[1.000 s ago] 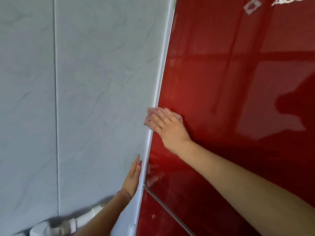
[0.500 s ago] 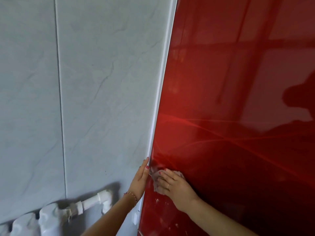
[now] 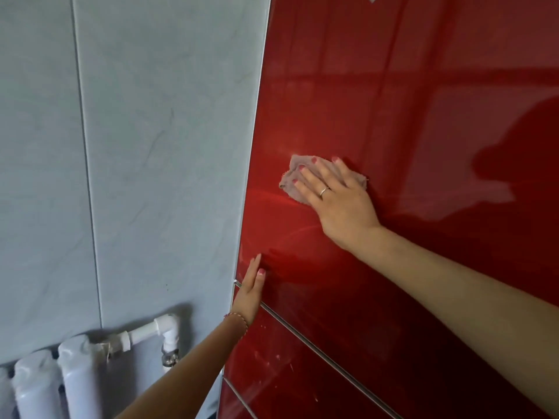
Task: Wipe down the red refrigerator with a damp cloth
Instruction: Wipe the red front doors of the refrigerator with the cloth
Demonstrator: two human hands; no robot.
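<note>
My right hand (image 3: 338,201) has swept the cloth (image 3: 295,179) back up the fridge (image 3: 423,116) door, toward 1 o'clock of my left hand (image 3: 249,293). Fingers flat, pressing it on; left grip open, steadying the door's edge.

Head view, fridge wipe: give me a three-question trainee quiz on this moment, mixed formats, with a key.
1. True or false: the right hand presses the cloth flat on the red refrigerator door.
2. The left hand rests: A) on the radiator; B) at the door's left edge; C) on the cloth.
3. Fill in: the cloth's colour is ____.

Key: 1 true; 2 B; 3 pink.
</note>
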